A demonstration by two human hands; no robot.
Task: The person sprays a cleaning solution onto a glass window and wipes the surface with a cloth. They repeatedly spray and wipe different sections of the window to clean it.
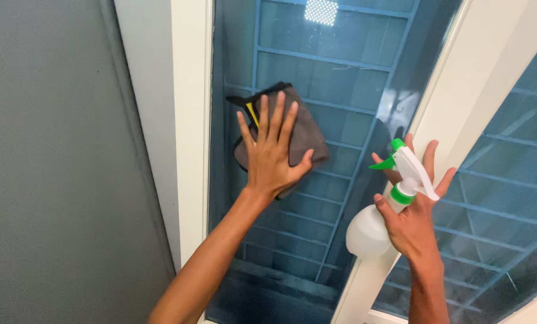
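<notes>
Left grip: palm flat, fingers spread, pressing grey cloth to window glass, frame centre. Right grip: loosely closed round neck of white spray bottle, fingers up. Bottle long axis tilted up-right; green nozzle points left, twd cloth. White frame at left.

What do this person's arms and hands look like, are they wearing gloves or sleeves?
No gloves or sleeves show. Both forearms are bare up to the picture's lower edge. The left hand and right hand are bare too, with no ring, watch or bracelet visible. Fingernails look short and unpainted.
</notes>
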